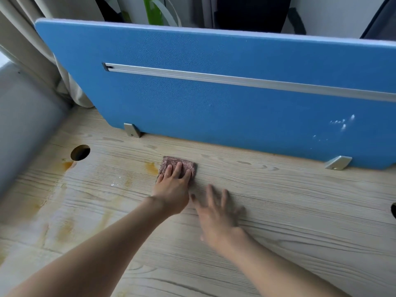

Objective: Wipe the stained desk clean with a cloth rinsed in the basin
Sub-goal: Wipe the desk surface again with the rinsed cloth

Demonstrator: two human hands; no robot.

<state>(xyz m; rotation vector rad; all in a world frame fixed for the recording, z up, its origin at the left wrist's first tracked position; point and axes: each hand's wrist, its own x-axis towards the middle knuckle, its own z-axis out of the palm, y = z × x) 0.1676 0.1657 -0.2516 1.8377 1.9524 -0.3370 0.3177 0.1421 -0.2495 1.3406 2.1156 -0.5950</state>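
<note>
Cloth point(184, 163): frame centre, flat on bench point(289, 213).
Left hand point(173, 189): straight fingers press it.
Right hand point(216, 213): blurred, seemingly spread, empty.
Stains point(151, 168): just left of Cloth; Left hand nearer.

**What I cannot make out**

My left hand point(171, 194) covers the near half of the cloth point(179, 162), so that part is hidden. My right hand point(218, 219) is blurred, its outline smearing into the desk point(300, 211). The blue partition point(214, 103) hides the lower parts of whatever stands behind it and runs off the right edge, which also cuts a dark hole point(393, 210). The bottom edge cuts off both my forearms.
</note>
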